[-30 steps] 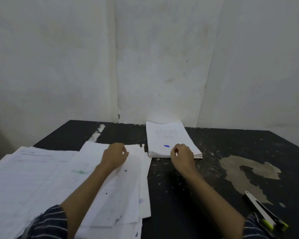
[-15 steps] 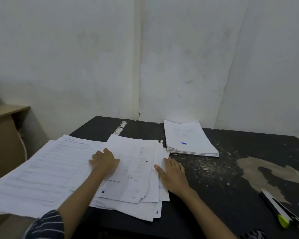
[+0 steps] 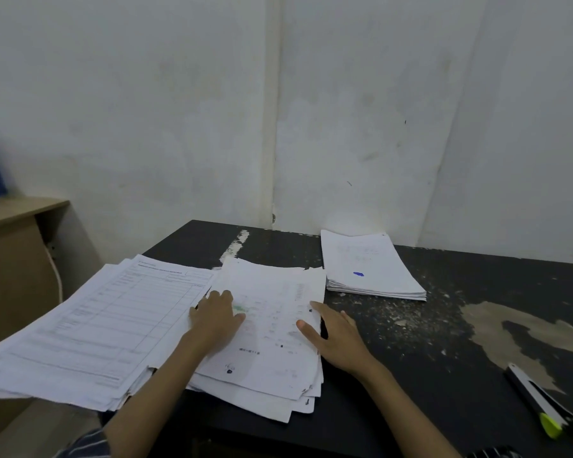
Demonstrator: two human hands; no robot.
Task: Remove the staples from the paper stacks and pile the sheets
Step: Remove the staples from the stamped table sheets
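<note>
Where black table (image 3: 411,375) meets white wall (image 3: 361,110), paper stack (image 3: 368,262) sits.

A neat paper stack (image 3: 371,266) is set at the back of the table (image 3: 411,358); loose sheets (image 3: 275,328) are spread before it, leftward — a stapler (image 3: 546,403) is laid front right.

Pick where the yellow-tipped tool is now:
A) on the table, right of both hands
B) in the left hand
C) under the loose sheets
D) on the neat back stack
A: the yellow-tipped tool lies on the black table, apart from the right hand and left hand, which both touch the loose sheets.
</note>
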